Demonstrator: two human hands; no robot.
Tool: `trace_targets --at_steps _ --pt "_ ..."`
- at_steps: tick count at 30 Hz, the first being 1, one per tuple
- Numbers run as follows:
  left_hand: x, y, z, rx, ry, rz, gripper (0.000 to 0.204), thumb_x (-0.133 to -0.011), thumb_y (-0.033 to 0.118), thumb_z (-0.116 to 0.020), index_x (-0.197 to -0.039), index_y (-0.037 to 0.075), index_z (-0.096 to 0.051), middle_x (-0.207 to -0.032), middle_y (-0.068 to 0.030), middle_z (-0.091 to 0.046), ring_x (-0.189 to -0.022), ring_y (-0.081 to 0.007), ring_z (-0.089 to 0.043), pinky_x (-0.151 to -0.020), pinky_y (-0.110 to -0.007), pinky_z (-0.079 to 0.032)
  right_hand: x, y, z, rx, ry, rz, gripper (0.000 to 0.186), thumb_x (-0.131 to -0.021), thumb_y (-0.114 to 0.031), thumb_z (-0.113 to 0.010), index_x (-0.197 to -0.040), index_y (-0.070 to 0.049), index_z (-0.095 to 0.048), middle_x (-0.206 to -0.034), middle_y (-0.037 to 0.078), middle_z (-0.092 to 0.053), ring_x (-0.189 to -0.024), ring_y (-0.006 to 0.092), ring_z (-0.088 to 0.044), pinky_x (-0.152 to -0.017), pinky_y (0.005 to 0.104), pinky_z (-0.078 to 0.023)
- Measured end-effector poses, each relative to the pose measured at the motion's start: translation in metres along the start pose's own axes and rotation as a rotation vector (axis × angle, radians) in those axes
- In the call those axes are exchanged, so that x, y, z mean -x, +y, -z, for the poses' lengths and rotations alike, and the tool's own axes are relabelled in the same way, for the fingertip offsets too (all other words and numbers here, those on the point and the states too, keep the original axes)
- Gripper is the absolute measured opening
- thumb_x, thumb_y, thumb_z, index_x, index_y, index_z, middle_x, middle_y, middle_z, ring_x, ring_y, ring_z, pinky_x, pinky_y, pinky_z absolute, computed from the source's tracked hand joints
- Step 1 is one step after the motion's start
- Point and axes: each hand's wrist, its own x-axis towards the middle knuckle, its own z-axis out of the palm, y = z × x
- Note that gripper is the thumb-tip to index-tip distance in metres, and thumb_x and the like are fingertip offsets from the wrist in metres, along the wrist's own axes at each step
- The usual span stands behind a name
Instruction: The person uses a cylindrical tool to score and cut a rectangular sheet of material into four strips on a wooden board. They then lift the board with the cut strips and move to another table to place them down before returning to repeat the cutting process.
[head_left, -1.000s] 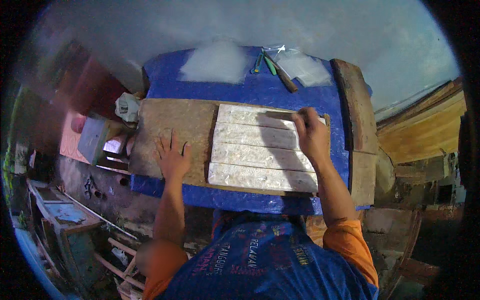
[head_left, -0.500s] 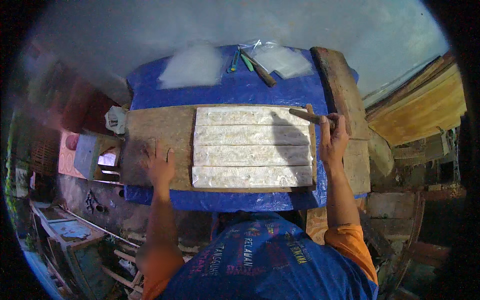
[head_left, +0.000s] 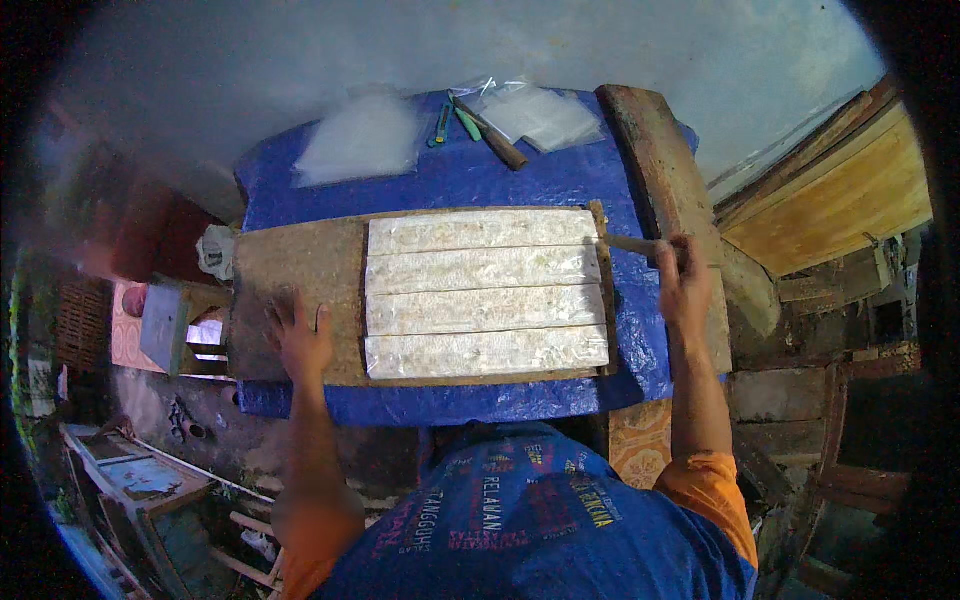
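Observation:
Several long white blocks (head_left: 485, 270), speckled and covered in shiny clear plastic, lie side by side on a wooden board (head_left: 270, 240). My left hand (head_left: 305, 345) rests on the bare left part of that board, fingers spread, holding nothing. Over the blue sheet to the right, my right hand (head_left: 684, 285) grips a flat brown stick-like tool (head_left: 630, 244); whether it is a blade or wood I cannot tell. Its tip points left, near a narrow wooden strip (head_left: 606, 320) that runs along the blocks' right ends. Whether the tip touches the strip is unclear.
A blue plastic sheet (head_left: 500, 400) covers the table. At the back lie two stacks of clear plastic sheets, the left one (head_left: 360, 140) blurred, plus a teal cutter (head_left: 441, 122), a green-handled tool (head_left: 467, 124) and a dark wooden handle (head_left: 505, 148). A thick plank (head_left: 660, 150) lies at right.
My right hand has drawn the brown tool rightward, off the top block to beyond its end. The whole view has shifted a little; my left hand stays on the board.

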Motion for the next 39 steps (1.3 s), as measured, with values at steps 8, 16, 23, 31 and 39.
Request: trace_targets --at_steps 8,16,23,31,39 --pt "-0.001 0.010 0.016 -0.040 -0.082 0.066 0.073 -0.101 0.063 -0.047 -0.165 0.033 -0.029 -0.170 -0.0201 -0.025 -0.157 -0.0425 -0.022 -0.124 -0.064 -0.016 -0.005 -0.035 -0.019 0.065 0.067 0.137 0.022 -0.102 -0.022 -0.068 -0.115 -0.005 -0.062 -0.088 0.016 -0.069 -0.075 0.0236 -0.067 -0.070 0.0380 -0.053" --pt "-0.001 0.015 0.028 -0.096 -0.182 0.077 0.075 -0.102 0.064 -0.043 -0.166 0.030 -0.025 -0.171 -0.0194 -0.022 -0.158 -0.0408 -0.018 -0.124 -0.064 -0.015 0.008 -0.085 -0.075 0.114 -0.138 0.396 0.026 -0.096 -0.022 -0.074 -0.110 -0.006 -0.059 -0.090 0.017 -0.072 -0.078 0.0377 -0.072 -0.066 0.0449 -0.056" --pt "0.000 0.013 0.026 -0.012 -0.179 0.080 0.074 -0.103 0.063 -0.043 -0.166 0.030 -0.024 -0.172 -0.0193 -0.017 -0.160 -0.0400 -0.011 -0.125 -0.062 -0.008 0.031 -0.140 -0.118 0.023 -0.466 0.377 0.028 -0.099 -0.026 -0.070 -0.115 -0.007 -0.058 -0.094 0.019 -0.072 -0.082 0.0440 -0.071 -0.067 0.0465 -0.056" --pt "-0.001 0.009 0.021 0.015 -0.153 0.069 0.076 -0.101 0.063 -0.046 -0.167 0.031 -0.023 -0.173 -0.0187 -0.016 -0.160 -0.0392 -0.010 -0.126 -0.061 -0.009 0.038 -0.157 -0.150 -0.130 -0.333 0.382 0.029 -0.101 -0.027 -0.068 -0.119 -0.006 -0.059 -0.092 0.020 -0.073 -0.080 0.0411 -0.072 -0.068 0.0465 -0.057" --pt "-0.002 0.008 0.018 0.063 -0.173 0.090 0.076 -0.101 0.063 -0.046 -0.167 0.033 -0.022 -0.173 -0.0182 -0.017 -0.160 -0.0386 -0.011 -0.126 -0.061 -0.009 0.013 -0.089 -0.099 -0.104 -0.006 0.230 0.024 -0.100 -0.018 -0.068 -0.116 -0.002 -0.059 -0.090 0.021 -0.072 -0.080 0.0368 -0.072 -0.072 0.0446 -0.055"
